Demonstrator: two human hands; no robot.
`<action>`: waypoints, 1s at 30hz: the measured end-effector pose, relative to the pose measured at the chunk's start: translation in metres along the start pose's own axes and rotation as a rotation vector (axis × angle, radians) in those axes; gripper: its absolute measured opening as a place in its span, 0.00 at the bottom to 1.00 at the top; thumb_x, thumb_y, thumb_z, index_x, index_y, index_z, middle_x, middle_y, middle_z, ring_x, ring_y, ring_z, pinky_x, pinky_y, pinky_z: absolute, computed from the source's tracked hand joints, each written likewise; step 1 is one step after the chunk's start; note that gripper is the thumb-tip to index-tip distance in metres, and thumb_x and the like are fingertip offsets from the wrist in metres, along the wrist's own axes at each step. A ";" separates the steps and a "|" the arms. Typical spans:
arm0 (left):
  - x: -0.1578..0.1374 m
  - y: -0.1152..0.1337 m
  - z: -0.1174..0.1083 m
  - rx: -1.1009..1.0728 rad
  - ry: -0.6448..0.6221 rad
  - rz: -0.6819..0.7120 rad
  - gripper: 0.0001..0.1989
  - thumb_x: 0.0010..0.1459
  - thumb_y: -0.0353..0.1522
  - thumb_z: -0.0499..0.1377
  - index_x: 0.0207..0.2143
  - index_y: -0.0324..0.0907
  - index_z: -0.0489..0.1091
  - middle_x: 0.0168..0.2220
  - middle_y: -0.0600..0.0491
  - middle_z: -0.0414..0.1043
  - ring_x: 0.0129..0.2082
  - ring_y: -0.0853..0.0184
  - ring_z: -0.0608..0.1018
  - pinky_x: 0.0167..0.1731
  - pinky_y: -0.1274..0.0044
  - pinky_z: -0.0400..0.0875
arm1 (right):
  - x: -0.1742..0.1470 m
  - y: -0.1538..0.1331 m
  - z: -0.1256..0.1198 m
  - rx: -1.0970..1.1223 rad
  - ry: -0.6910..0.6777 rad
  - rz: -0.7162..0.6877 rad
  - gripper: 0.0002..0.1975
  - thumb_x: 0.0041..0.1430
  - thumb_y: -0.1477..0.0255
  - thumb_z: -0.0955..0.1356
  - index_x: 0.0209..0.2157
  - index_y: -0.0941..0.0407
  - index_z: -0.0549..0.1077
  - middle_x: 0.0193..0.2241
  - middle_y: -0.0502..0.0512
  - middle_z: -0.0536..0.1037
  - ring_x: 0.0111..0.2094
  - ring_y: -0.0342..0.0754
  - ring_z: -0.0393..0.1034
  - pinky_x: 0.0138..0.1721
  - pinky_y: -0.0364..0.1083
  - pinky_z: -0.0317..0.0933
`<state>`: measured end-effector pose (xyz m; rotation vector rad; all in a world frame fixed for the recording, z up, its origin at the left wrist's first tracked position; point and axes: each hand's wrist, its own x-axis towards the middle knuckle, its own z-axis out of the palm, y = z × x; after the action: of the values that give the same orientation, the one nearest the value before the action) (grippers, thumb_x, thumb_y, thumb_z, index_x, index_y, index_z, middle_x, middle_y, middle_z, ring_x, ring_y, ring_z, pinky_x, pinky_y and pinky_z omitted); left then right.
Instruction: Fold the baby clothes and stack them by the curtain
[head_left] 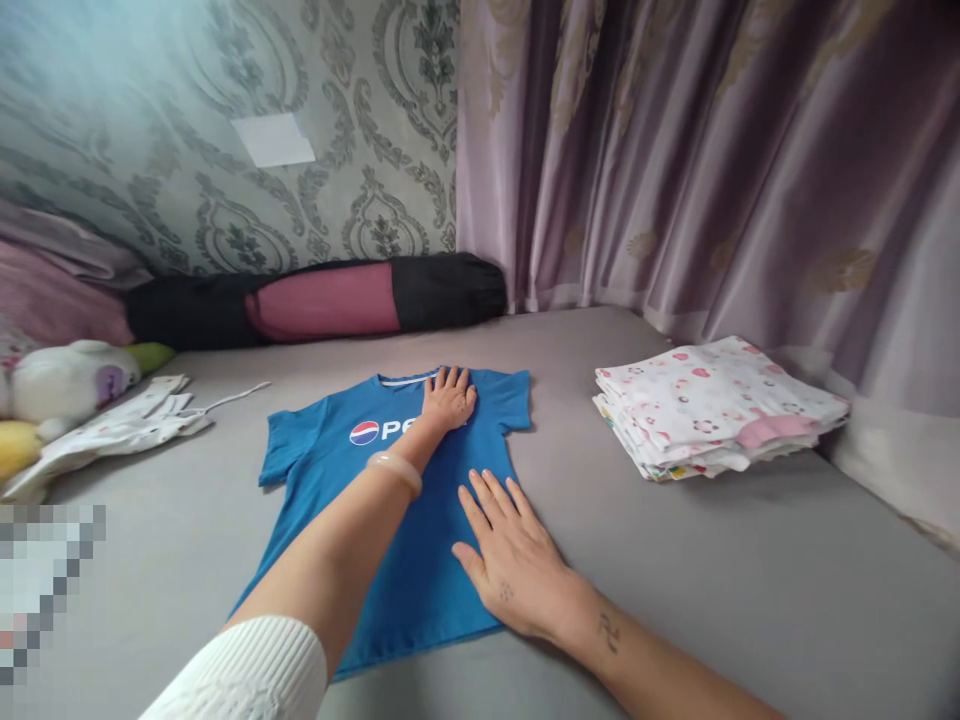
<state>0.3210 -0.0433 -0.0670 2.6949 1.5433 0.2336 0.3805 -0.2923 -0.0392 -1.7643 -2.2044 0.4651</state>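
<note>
A blue T-shirt with a round red, white and blue logo and white lettering lies spread face up on the grey bed sheet. Its neckline points toward the wall. My left hand rests flat near the collar, fingers apart, and hides part of the lettering. Lower down, my right hand lies on the shirt's right side edge with its fingers stretched out. The left forearm, with a pale bangle, crosses over the shirt and covers some of its middle.
A stack of folded white printed cloths sits at the right. On the left are a white plush toy and a white cloth with a string. A long black and pink roll lies along the wall, beside the purple curtain.
</note>
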 end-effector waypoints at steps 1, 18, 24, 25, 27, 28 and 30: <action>-0.001 0.001 -0.002 0.012 0.028 0.003 0.27 0.67 0.40 0.40 0.64 0.41 0.56 0.67 0.43 0.53 0.67 0.52 0.54 0.62 0.56 0.48 | 0.000 0.000 0.000 -0.001 -0.001 -0.001 0.32 0.70 0.56 0.52 0.67 0.61 0.50 0.68 0.62 0.42 0.69 0.55 0.32 0.68 0.59 0.33; -0.029 0.024 0.001 -0.010 -0.018 0.185 0.28 0.69 0.40 0.39 0.66 0.34 0.52 0.67 0.42 0.52 0.67 0.55 0.55 0.64 0.65 0.49 | 0.000 0.000 0.008 -0.016 0.075 -0.010 0.32 0.70 0.58 0.53 0.66 0.63 0.54 0.68 0.64 0.47 0.69 0.55 0.35 0.68 0.57 0.32; -0.029 0.026 -0.005 0.027 -0.060 0.185 0.30 0.69 0.42 0.38 0.66 0.33 0.51 0.68 0.41 0.51 0.67 0.54 0.54 0.64 0.65 0.48 | 0.001 0.000 0.006 0.010 0.067 -0.010 0.31 0.69 0.59 0.55 0.66 0.64 0.55 0.68 0.65 0.49 0.69 0.56 0.37 0.68 0.58 0.32; -0.029 0.026 -0.006 0.032 -0.068 0.188 0.30 0.68 0.42 0.38 0.66 0.33 0.51 0.68 0.41 0.51 0.67 0.54 0.54 0.64 0.65 0.48 | 0.000 0.000 0.006 0.015 0.071 -0.015 0.31 0.69 0.59 0.56 0.66 0.64 0.55 0.67 0.65 0.50 0.69 0.56 0.37 0.68 0.58 0.33; -0.027 0.027 -0.008 0.040 -0.094 0.189 0.30 0.68 0.41 0.38 0.66 0.34 0.51 0.68 0.40 0.50 0.68 0.54 0.53 0.64 0.64 0.48 | 0.000 0.000 0.006 0.035 0.086 -0.030 0.30 0.68 0.60 0.58 0.65 0.64 0.58 0.67 0.66 0.53 0.69 0.57 0.39 0.68 0.59 0.35; -0.026 0.027 -0.010 0.042 -0.109 0.188 0.30 0.68 0.41 0.38 0.66 0.33 0.51 0.68 0.39 0.50 0.68 0.54 0.53 0.64 0.64 0.49 | 0.001 0.001 0.005 0.052 0.100 -0.041 0.29 0.68 0.61 0.59 0.64 0.64 0.59 0.66 0.66 0.54 0.68 0.57 0.41 0.67 0.59 0.36; -0.023 0.028 -0.014 0.033 -0.139 0.191 0.29 0.68 0.41 0.40 0.65 0.34 0.52 0.67 0.38 0.51 0.67 0.53 0.55 0.62 0.64 0.51 | 0.003 0.005 0.003 0.119 0.162 -0.057 0.25 0.66 0.66 0.61 0.61 0.62 0.64 0.64 0.66 0.59 0.67 0.55 0.48 0.67 0.57 0.42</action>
<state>0.3315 -0.0784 -0.0529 2.8173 1.2662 0.0240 0.3837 -0.2887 -0.0438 -1.6146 -2.0649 0.4160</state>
